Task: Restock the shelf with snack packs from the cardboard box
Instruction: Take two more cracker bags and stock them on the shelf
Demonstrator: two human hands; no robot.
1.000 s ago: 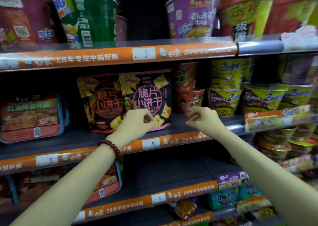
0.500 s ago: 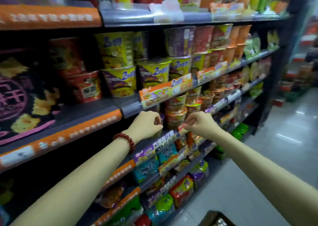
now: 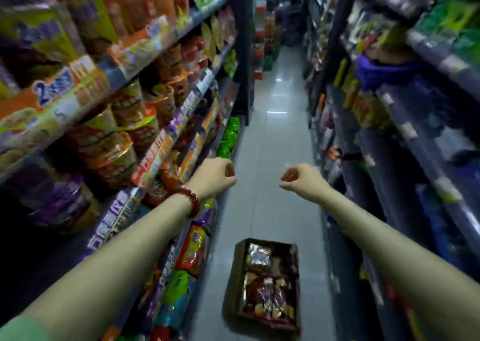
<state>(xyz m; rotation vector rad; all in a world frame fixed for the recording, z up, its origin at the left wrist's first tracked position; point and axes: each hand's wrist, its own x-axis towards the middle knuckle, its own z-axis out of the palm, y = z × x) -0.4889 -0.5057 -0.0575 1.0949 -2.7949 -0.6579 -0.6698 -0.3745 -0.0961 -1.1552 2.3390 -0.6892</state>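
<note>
Aisle floor (image 3: pixel 275 138) ran fwd btwn two shelf units: noodle-cup shelf (image 3: pixel 145 55) on left, another shelf unit (image 3: pixel 405 122) on right. Cardboard box (image 3: pixel 262 286) sat on floor near middle, closer to left unit, w/ snack packs (image 3: pixel 265 296) inside. Left hand (image 3: pixel 214 176) and right hand (image 3: pixel 302 181) were out front above floor, beyond box, well apart; left hand just beside left shelf edge.
</note>
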